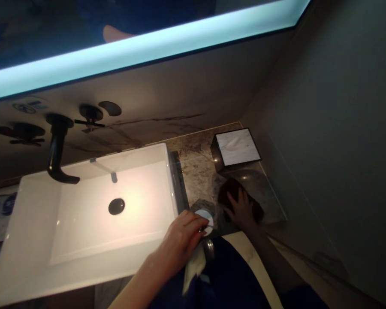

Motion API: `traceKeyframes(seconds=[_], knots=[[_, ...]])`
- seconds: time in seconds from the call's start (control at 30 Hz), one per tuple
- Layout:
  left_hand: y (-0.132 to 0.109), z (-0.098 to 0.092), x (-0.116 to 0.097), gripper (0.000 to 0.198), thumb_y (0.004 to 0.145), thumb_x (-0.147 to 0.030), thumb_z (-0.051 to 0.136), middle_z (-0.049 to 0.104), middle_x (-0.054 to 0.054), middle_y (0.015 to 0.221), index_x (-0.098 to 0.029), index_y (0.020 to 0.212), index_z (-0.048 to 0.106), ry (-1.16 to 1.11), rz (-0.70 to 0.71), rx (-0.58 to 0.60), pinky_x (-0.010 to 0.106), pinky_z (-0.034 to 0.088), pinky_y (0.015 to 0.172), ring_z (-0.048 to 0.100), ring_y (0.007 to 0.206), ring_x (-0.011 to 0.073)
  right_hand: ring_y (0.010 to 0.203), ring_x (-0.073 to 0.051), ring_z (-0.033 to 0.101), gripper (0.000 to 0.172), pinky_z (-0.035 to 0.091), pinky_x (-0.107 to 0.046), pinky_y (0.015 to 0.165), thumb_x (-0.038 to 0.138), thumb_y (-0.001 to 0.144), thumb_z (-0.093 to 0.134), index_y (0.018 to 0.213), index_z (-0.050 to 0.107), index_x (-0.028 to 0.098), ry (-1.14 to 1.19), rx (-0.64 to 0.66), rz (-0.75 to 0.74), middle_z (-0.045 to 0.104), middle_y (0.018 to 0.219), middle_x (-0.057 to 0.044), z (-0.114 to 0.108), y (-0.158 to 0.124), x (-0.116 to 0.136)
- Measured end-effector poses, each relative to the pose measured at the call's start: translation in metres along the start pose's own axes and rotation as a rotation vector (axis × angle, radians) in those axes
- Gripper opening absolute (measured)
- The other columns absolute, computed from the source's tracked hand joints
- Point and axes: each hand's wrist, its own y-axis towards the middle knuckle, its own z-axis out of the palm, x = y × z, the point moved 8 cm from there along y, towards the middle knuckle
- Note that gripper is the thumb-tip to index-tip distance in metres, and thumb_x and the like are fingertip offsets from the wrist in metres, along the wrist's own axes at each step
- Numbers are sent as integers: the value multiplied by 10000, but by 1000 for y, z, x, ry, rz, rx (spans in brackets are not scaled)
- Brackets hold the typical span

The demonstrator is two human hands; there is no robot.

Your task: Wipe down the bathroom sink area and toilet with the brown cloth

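My left hand is closed around a small round white-topped container at the counter's front edge, just right of the sink; a pale cloth or paper hangs below that hand. My right hand lies flat with fingers spread on a dark brown cloth pressed to the marble counter. The right arm is in shadow.
A white rectangular basin with a dark drain fills the left. A black wall-mounted spout and handles sit above it. A dark tissue box stands in the back right corner by the wall. A lit mirror edge runs above.
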Motion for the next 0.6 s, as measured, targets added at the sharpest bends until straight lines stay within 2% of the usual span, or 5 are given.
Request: traceKeyframes(seconds=[0.17,0.23,0.33,0.47,0.6], knots=[[1,-19,-17,306,901,-80,522,646,45,1006,-213,1175,557,-33,-19,-57,225,500,814,579,940,136,1453,-414,146,606,220,-727,1046,201,849,555,1440,437,265,-65,214,-255,198,1583,-181,44,23,84],[5,-25,-23,301,907,-86,517,644,49,997,-213,1177,558,-38,-27,-68,217,503,808,582,937,133,1462,-406,120,610,196,-713,1068,184,866,530,1460,409,252,-39,256,-265,172,1590,-180,51,46,109],[10,-36,-31,304,899,-87,529,643,61,972,-200,1180,558,-45,-33,-96,230,512,779,582,909,144,1463,-420,93,588,178,-692,1086,202,913,472,1489,357,195,3,222,-116,108,1592,-219,53,106,130],[13,-51,-41,349,866,-56,551,647,94,981,-173,1195,542,-99,-24,-142,276,533,789,587,915,175,1465,-421,47,596,153,-694,1083,217,934,442,1509,296,163,113,141,102,67,1589,-244,48,209,144],[14,-58,-37,366,851,-25,554,650,117,1000,-163,1191,538,-130,-81,-151,302,547,839,591,954,192,1459,-426,8,606,63,-745,1050,236,906,503,1488,338,195,136,152,27,69,1591,-217,47,287,161]])
